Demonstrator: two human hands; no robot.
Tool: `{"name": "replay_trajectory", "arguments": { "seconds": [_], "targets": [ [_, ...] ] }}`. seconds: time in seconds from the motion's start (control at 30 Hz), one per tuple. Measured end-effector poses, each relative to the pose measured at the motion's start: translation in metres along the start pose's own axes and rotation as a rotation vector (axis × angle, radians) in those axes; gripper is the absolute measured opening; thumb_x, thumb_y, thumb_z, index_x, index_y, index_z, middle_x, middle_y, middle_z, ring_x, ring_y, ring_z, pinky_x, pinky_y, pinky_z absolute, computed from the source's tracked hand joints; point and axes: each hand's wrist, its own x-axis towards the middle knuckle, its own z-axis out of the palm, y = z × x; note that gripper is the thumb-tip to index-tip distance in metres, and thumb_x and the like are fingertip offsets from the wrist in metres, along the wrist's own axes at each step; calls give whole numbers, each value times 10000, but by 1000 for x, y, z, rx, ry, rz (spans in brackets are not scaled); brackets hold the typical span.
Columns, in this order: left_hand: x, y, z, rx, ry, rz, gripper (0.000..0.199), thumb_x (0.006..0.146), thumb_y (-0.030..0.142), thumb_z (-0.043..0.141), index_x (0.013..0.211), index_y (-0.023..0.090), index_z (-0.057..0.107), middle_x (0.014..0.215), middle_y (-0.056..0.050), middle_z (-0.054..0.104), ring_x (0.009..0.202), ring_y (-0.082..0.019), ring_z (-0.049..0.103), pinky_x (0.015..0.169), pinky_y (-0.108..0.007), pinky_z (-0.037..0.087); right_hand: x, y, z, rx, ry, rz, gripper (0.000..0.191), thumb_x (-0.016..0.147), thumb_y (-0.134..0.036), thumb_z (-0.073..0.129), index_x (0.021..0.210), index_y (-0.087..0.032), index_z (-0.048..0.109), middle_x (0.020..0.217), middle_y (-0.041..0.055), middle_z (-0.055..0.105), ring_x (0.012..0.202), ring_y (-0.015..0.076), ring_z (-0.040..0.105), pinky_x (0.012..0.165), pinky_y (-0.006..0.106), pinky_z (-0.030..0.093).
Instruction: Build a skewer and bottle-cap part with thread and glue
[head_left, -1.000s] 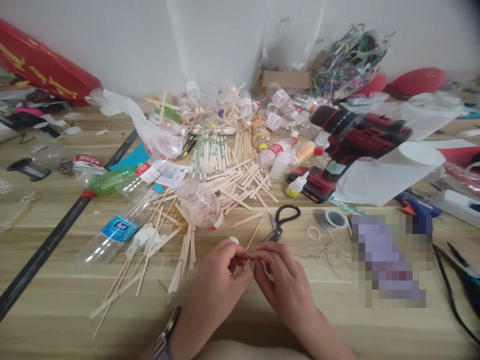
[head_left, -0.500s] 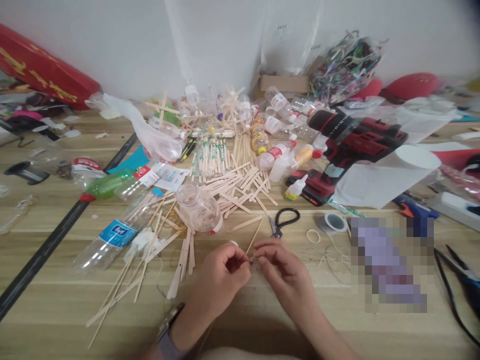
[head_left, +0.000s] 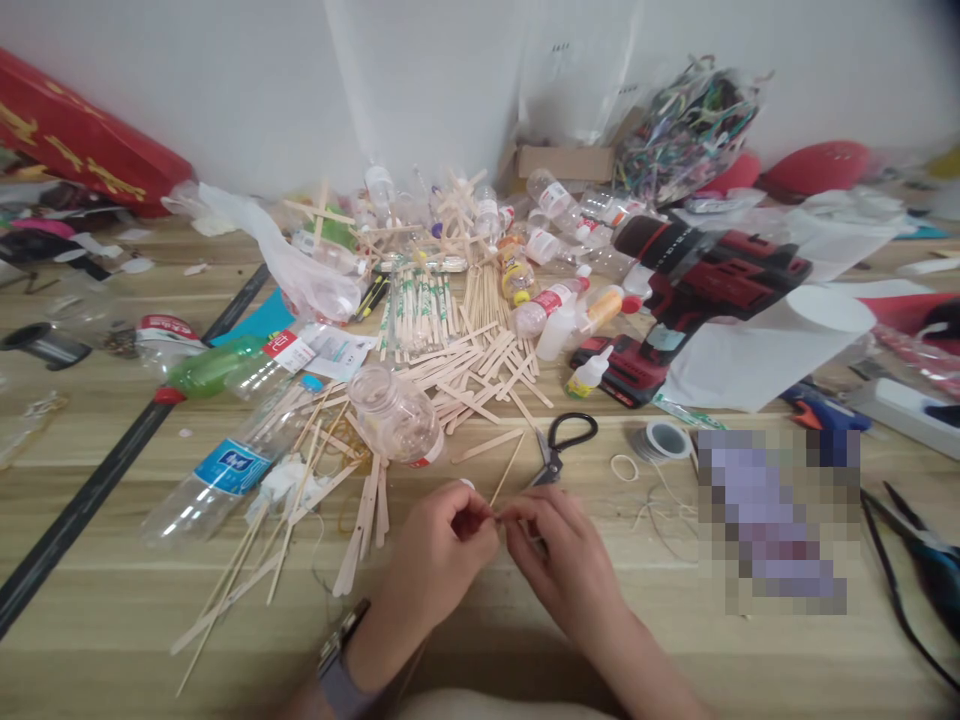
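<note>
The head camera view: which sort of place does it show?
Probably a craft or model-making workbench: a red-and-black cordless drill, black-handled scissors and many loose wooden craft sticks share the wood-grain tabletop.

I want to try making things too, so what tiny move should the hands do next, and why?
Maybe ease the right hand back a little while the left hand holds steady. The fingers of both meet at the tips, seemingly pinching a small thing that I can't make out because they mostly cover it. A little gap could let it be checked.
</note>
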Motion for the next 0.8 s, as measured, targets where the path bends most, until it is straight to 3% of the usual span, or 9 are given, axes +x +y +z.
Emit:
{"name": "replay_trajectory", "arguments": {
  "seconds": [0.07, 0.13, 0.27, 0.33, 0.47, 0.6, 0.7, 0.8],
  "targets": [
    [1, 0, -1, -27, -15, -29, 64, 715, 194, 519, 675, 185, 568, 603, 36, 517, 597, -135, 494, 573, -241, 357, 1, 2, -2, 84, 39, 139, 153, 888, -92, 512, 807, -214, 557, 675, -18, 577, 570, 126, 564, 514, 232, 454],
    [2, 0, -1, -28, -10, -58, 69, 721, 204, 520, 687, 183, 576, 601, 37, 517, 593, -136, 493, 570, -244, 354, 2, 4, -4, 100, 58, 154, 151, 886, -83, 516, 821, -213, 557, 686, -20, 573, 566, 119, 560, 504, 222, 454],
    [4, -1, 2, -1, 9, -49, 62, 722, 196, 518, 675, 183, 557, 616, 35, 517, 606, -133, 488, 585, -245, 356, 1, 2, -4, -22, 21, -113, 148, 920, -118, 539, 995, -212, 625, 855, 42, 675, 718, 164, 633, 642, 289, 498],
    [4, -1, 3, 1, 1, -33, 64, 721, 193, 517, 662, 185, 540, 613, 39, 503, 603, -130, 479, 583, -245, 351, 0, 1, -2, -103, 11, -169, 138, 925, -129, 540, 990, -207, 634, 836, 46, 682, 717, 177, 634, 651, 312, 488],
    [3, 0, 2, -4, -17, -11, 62, 712, 191, 511, 655, 187, 537, 619, 37, 503, 618, -132, 477, 593, -249, 349, -1, 1, 2, -70, -1, -83, 133, 902, -100, 525, 869, -201, 604, 761, 28, 652, 679, 169, 623, 615, 297, 492],
    [5, -3, 0, -112, -53, -67, 65, 701, 231, 521, 678, 181, 556, 612, 43, 498, 604, -124, 465, 583, -247, 340, -1, 4, 1, 99, 58, 69, 153, 891, -87, 518, 922, -210, 603, 786, 23, 623, 656, 145, 619, 578, 252, 522],
    [8, -8, 2, -279, -110, -132, 106, 694, 288, 520, 675, 185, 538, 568, 70, 427, 535, -95, 385, 524, -231, 288, -1, 5, -1, 146, 42, 37, 219, 887, -100, 547, 1038, -232, 635, 959, 73, 664, 834, 178, 680, 680, 281, 571],
    [10, -10, 5, -415, -194, -232, 126, 661, 320, 509, 647, 196, 499, 508, 87, 375, 466, -77, 318, 469, -222, 243, 0, 5, -2, 229, -24, 15, 221, 896, -94, 545, 1015, -245, 653, 1015, 71, 685, 949, 178, 690, 757, 272, 577]
  ]
}}
